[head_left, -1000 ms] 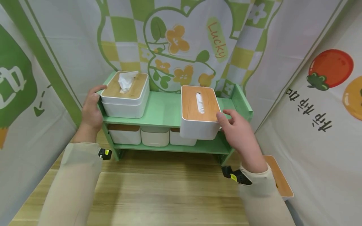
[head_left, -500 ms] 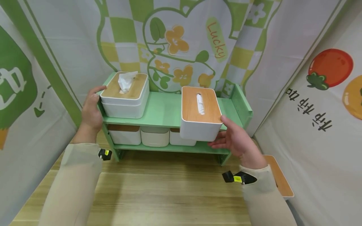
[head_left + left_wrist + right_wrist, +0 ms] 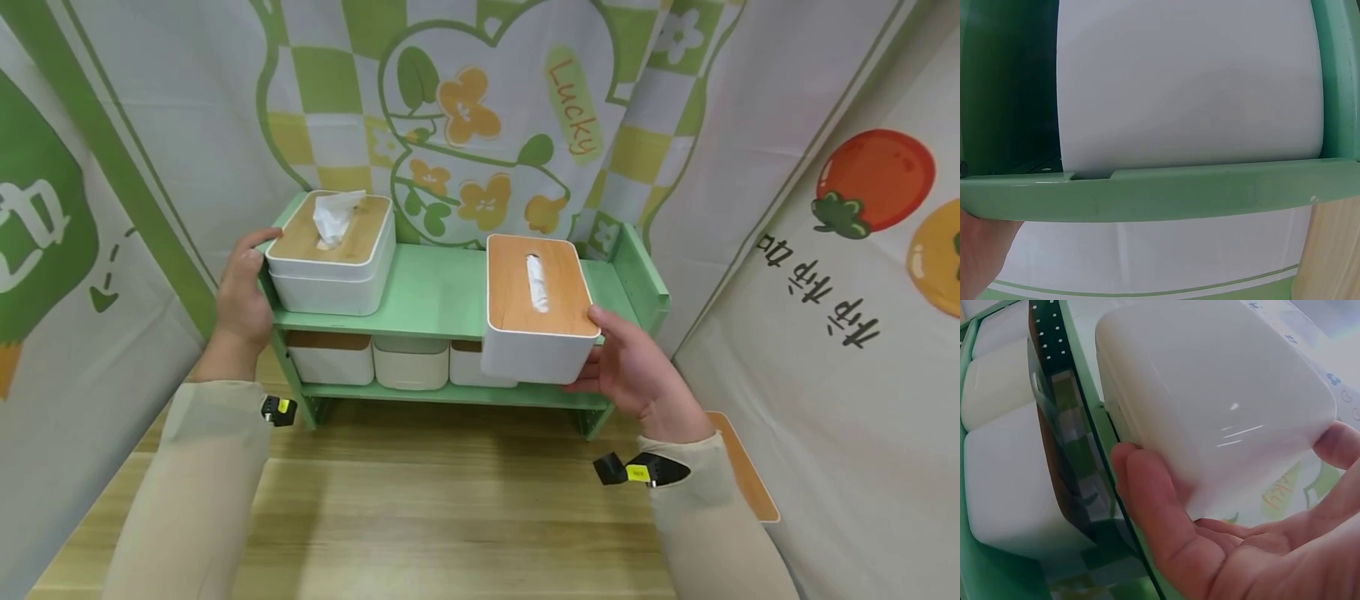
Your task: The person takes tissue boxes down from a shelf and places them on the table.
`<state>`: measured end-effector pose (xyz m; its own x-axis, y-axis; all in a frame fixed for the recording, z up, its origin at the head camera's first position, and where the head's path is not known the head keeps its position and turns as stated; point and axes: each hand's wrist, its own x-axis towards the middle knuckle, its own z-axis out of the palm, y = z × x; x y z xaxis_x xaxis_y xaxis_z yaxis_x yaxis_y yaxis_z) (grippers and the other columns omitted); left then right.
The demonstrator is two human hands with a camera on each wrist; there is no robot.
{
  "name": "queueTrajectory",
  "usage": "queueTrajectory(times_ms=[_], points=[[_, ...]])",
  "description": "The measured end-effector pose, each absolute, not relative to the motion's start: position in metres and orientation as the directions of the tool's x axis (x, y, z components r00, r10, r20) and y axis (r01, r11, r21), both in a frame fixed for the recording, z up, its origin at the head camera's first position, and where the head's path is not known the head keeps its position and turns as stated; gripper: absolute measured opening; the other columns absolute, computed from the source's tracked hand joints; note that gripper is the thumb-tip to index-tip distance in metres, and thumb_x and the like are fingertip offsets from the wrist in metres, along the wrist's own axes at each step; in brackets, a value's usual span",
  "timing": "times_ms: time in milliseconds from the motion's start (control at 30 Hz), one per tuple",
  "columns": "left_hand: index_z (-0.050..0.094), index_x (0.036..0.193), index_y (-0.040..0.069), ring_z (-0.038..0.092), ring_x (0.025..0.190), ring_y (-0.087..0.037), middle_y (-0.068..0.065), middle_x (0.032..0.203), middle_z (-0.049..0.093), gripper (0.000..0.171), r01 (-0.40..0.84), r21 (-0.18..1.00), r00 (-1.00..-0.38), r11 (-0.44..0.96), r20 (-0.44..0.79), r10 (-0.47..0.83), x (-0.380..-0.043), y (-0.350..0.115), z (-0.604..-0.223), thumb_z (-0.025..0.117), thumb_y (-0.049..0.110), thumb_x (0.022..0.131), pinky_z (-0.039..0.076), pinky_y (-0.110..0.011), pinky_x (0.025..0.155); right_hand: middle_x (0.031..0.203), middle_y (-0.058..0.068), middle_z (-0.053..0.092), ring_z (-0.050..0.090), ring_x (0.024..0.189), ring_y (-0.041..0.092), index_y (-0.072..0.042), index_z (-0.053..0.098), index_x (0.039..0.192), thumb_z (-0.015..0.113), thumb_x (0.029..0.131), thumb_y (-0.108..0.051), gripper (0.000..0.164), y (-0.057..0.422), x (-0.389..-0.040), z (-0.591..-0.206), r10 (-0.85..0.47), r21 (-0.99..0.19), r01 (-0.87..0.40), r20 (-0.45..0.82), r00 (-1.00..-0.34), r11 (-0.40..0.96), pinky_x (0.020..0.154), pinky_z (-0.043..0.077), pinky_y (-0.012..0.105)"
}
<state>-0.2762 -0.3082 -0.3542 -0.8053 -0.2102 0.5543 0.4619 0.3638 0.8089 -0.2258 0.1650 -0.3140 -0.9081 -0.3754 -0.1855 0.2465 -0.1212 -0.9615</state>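
1. The right hand (image 3: 637, 367), at 4 o'clock from its load in the head view, grips a white, round-cornered box with an orange-brown wood-look lid (image 3: 542, 323). The thumb lies at the lid's edge, the fingers lower down. Because the grip takes one end only, the far end could sag or twist.
2. The box overlaps the front edge of the pale green two-tier shelf (image 3: 435, 283) in the head view; whether the shelf bears any weight cannot be told. If the hand carries it all, a slip on the smooth wall could drop it toward 6 o'clock, onto the wood-grain floor (image 3: 450, 500).
3. Whether the lid is fixed cannot be told; if loose, thumb pressure could shift it.
4. Dipping toward 8 o'clock could knock the white, brown-topped box (image 3: 468, 365) on the lower tier.
5. The left hand (image 3: 243, 292), at 9 o'clock, grips the green end panel (image 3: 1210, 190). A hard lean or pull there could rock the shelf and shift the white rectangular tissue box with a light wooden lid (image 3: 326, 287) just beside it.
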Motion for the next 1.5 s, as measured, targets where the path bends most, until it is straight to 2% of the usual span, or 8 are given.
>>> queueTrajectory(times_ms=[167, 400, 667, 900, 1067, 1500], points=[[0.046, 0.144, 0.003, 0.03, 0.139, -0.017, -0.014, 0.151, 0.04, 0.056, 0.468, 0.804, -0.8, 0.367, 0.562, -0.209, -0.275, -0.307, -0.354, 0.017, 0.03, 0.105, 0.015, -0.03, 0.111, 0.121, 0.027, 0.062, 0.068, 0.096, 0.035, -0.015, 0.01, 0.159, 0.044, 0.1, -0.054, 0.078, 0.169, -0.22, -0.312, -0.37, -0.965, 0.236, -0.18, -0.912, -0.113, 0.083, 0.052, 0.054], [0.045, 0.144, 0.003, 0.029, 0.139, -0.016, -0.013, 0.152, 0.039, 0.056, 0.466, 0.807, -0.803, 0.363, 0.558, -0.21, -0.277, -0.309, -0.355, 0.017, 0.03, 0.105, 0.014, -0.032, 0.113, 0.138, 0.026, 0.052, 0.065, 0.105, 0.034, -0.014, 0.02, 0.159, 0.045, 0.098, -0.061, 0.081, 0.166, -0.231, -0.307, -0.375, -0.97, 0.241, -0.208, -0.904, -0.043, 0.084, 0.05, 0.055], [0.043, 0.147, 0.005, 0.025, 0.142, -0.018, -0.015, 0.154, 0.035, 0.055, 0.44, 0.825, -0.823, 0.355, 0.528, -0.209, -0.277, -0.309, -0.354, 0.016, 0.028, 0.105, 0.009, -0.033, 0.113, 0.109, 0.015, 0.071, 0.069, 0.094, 0.029, -0.004, 0.024, 0.155, 0.047, 0.099, -0.056, 0.08, 0.173, -0.242, -0.303, -0.387, -0.956, 0.292, -0.27, -0.882, 0.001, 0.079, 0.054, 0.049], [0.043, 0.147, 0.005, 0.026, 0.142, -0.019, -0.013, 0.155, 0.035, 0.056, 0.415, 0.827, -0.83, 0.379, 0.515, -0.214, -0.278, -0.31, -0.354, 0.014, 0.028, 0.105, 0.011, -0.033, 0.113, 0.099, 0.012, 0.074, 0.072, 0.082, 0.027, -0.005, 0.028, 0.15, 0.048, 0.1, -0.045, 0.067, 0.175, -0.237, -0.307, -0.392, -0.97, 0.241, -0.209, -0.896, -0.033, 0.068, 0.056, 0.045], [0.043, 0.147, 0.005, 0.026, 0.142, -0.018, -0.013, 0.155, 0.035, 0.056, 0.418, 0.828, -0.827, 0.374, 0.517, -0.22, -0.279, -0.31, -0.354, 0.015, 0.028, 0.105, 0.012, -0.032, 0.113, 0.097, 0.01, 0.074, 0.073, 0.077, 0.025, -0.01, 0.03, 0.149, 0.046, 0.102, -0.038, 0.057, 0.176, -0.231, -0.311, -0.421, -0.979, 0.19, -0.142, -0.896, -0.073, 0.064, 0.056, 0.044], [0.047, 0.144, 0.004, 0.029, 0.14, -0.018, -0.012, 0.152, 0.039, 0.056, 0.466, 0.803, -0.799, 0.372, 0.562, -0.212, -0.279, -0.31, -0.356, 0.017, 0.03, 0.105, 0.013, -0.032, 0.113, 0.107, 0.009, 0.072, 0.072, 0.083, 0.02, -0.007, 0.021, 0.153, 0.04, 0.102, -0.031, 0.06, 0.177, -0.218, -0.32, -0.454, -0.983, 0.141, -0.071, -0.888, -0.121, 0.064, 0.057, 0.044]])
